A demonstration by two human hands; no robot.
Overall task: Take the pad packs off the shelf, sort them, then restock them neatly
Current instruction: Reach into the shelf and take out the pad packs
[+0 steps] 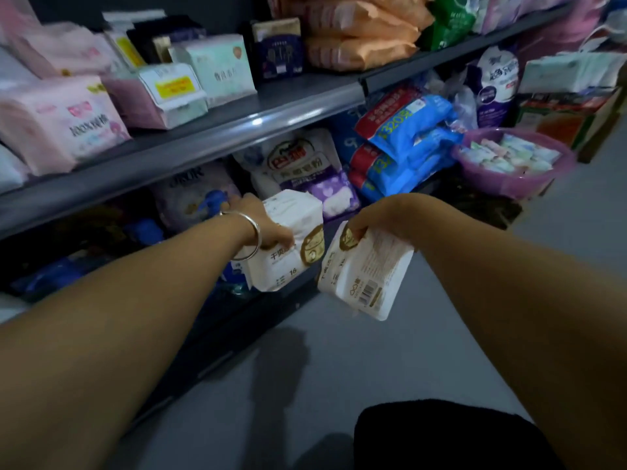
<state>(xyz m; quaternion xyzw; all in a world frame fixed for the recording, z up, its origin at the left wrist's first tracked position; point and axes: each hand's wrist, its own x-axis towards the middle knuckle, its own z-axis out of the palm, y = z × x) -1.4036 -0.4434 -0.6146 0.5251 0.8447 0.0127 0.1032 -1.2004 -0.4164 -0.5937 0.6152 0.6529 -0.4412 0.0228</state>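
My left hand (261,218), with a silver bangle on the wrist, grips a white pad pack with a gold emblem (288,242) at the front edge of the bottom shelf (237,320). My right hand (376,215) holds a second, matching white pad pack (368,273) by its top corner. That pack hangs tilted over the floor, barcode side toward me. The two packs sit side by side, almost touching. Behind them on the bottom shelf lie a white and purple pack (305,164) and a pale lilac pack (193,191).
The grey upper shelf (210,130) carries pink packs (61,123), white and mint boxes (217,66) and orange packs (356,32). Stacked blue packs (403,144) and a purple basin of small packs (512,161) stand to the right. Grey floor (305,368) lies below.
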